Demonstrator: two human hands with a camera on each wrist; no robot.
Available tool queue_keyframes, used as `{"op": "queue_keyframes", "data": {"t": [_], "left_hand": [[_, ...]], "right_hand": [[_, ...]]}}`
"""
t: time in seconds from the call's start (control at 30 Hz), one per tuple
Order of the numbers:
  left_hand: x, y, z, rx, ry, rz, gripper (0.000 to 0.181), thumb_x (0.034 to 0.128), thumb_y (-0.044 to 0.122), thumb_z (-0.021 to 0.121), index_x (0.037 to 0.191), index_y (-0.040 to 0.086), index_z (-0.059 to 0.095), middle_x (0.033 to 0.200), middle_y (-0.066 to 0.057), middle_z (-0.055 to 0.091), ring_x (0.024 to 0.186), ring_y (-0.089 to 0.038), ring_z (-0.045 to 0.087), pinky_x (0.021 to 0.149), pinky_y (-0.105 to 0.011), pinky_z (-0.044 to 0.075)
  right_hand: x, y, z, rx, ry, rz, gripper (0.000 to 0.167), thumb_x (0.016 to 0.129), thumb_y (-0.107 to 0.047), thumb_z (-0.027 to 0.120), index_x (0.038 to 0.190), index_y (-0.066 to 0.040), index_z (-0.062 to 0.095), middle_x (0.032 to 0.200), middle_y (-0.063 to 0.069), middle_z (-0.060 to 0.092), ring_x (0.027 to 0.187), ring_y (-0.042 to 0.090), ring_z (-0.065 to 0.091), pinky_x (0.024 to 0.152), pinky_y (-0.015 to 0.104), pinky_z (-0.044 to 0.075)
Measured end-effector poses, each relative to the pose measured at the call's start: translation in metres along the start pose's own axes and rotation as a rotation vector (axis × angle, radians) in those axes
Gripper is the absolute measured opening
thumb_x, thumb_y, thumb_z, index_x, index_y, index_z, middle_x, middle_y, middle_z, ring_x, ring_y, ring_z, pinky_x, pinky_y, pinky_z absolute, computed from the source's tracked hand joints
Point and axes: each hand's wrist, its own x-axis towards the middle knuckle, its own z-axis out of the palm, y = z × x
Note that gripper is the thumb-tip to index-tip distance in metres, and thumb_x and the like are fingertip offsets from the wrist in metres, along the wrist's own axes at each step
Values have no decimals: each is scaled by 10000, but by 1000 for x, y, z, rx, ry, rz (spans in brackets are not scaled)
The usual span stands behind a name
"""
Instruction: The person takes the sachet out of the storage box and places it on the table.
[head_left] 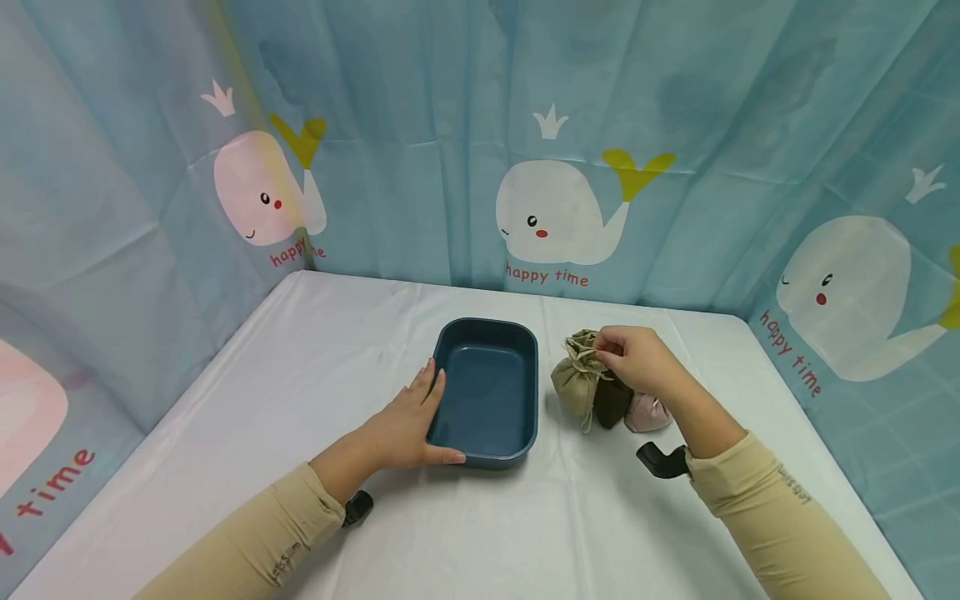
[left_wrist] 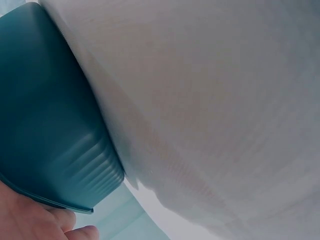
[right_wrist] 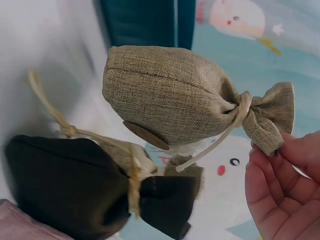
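Note:
A dark blue rectangular tub (head_left: pixel 486 457) sits on the white table. My left hand (head_left: pixel 405 421) lies against its left side, fingers spread along the rim and thumb at the front edge. The left wrist view shows the tub's outer wall (left_wrist: pixel 45 110) and some fingertips at its rim. With thumb and fingers, my right hand (head_left: pixel 637 358) pinches the gathered top of a beige cloth drawstring pouch (right_wrist: pixel 165 90). Whether the pouch's base touches the table I cannot tell. Beside it are a dark brown pouch (right_wrist: pixel 70 185) and a pink pouch (head_left: pixel 648 413), partly hidden by my right hand.
Another light beige pouch (right_wrist: pixel 127 155) shows partly behind the dark one in the right wrist view. A white cloth (head_left: pixel 480 533) covers the table. Blue curtains (head_left: pixel 420 167) with whale prints hang along the back and both sides.

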Motion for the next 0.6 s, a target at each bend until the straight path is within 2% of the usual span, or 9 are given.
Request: {"op": "queue_keyframes", "data": {"t": [0.13,0.33,0.6], "left_hand": [[1,-1,1,-2,2,0,1243,631,805,526,1469,58,-6,1515,-124,-144,1396,-240,-47,1090,-465,167],[1,-2,2,2,-16,-17,1249,615,835,493,1462,108,-68,1514,-92,-171,1395,-209,-68,1098,-451,149],[1,-3,3,-6,2,0,1242,625,817,512,1466,96,-50,1518,-109,-148,1397,-223,-53,1091,-467,163]], "right_hand": [[-1,1,6,-15,-20,-16,68,846,-51,618,790,-86,634,680,-18,578,638,127,504,596,303,423],[-4,2,14,-16,-47,-33,65,839,-46,623,788,-84,635,674,-24,579,628,106,505,584,292,425],[-8,5,21,-6,-82,2,72,852,-54,610,800,-97,633,693,-19,579,642,113,508,595,290,426]]}}
